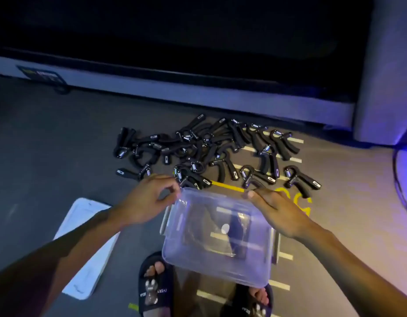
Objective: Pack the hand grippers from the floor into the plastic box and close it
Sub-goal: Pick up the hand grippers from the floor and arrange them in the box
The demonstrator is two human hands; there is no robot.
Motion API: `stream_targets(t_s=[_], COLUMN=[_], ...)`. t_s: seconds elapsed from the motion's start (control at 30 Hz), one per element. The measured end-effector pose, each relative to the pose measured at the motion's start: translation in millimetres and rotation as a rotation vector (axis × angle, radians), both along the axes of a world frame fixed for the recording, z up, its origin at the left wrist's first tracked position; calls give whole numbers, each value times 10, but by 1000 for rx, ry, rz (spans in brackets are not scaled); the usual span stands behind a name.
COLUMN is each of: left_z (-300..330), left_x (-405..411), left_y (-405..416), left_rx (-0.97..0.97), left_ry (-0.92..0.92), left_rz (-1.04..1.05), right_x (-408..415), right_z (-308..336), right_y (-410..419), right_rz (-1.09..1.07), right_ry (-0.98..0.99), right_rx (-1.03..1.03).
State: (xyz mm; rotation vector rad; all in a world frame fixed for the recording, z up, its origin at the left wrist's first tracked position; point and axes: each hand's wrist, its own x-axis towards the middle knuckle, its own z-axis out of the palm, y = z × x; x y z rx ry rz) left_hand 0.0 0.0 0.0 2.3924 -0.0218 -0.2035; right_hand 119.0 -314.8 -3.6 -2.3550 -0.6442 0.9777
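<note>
Both hands on the clear box (217, 236), above the floor.
Left hand (144, 199) pinching its far left corner, right hand (274, 210) gripping the far right; grippers (211, 152) piled beyond.

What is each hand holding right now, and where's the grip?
Both hold the clear plastic box by its far rim: left hand pinches the far-left corner, right hand has its grip on the far-right corner. No hand grippers are held; they lie on the floor.

- Bare floor (49, 138) lies open on the left.
- Grippers (207, 149) crowd the far middle.
- Box (218, 236) and lid (88, 245) fill the near ground.
</note>
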Motion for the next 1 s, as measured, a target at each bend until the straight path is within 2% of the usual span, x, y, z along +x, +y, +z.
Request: stream_targets(t_s=[0.17,0.3,0.43,0.6,0.77,0.9,1.0], left_z=[-883,-1278,-1421,-1485,-1460,-1459,-1577], left_x=[-86,-127,-147,-220,-134,187,463], left_y=[96,194,186,30,173,361,465], left_rx=[57,142,206,116,196,16,70], left_ry=[71,135,216,242,314,423,401], left_rz=[19,-30,-80,12,-96,-29,17], right_x=[12,49,73,-43,40,246,329], right_z=[-830,-1209,-1346,-1264,-1122,-1130,-1357], right_y=[81,189,241,238,299,413,599], right_rz=[90,169,233,255,329,343,264], right_ry=[-104,-206,-298,-335,-346,-275,-214], right_rx=[66,132,89,58,0,-98,-84])
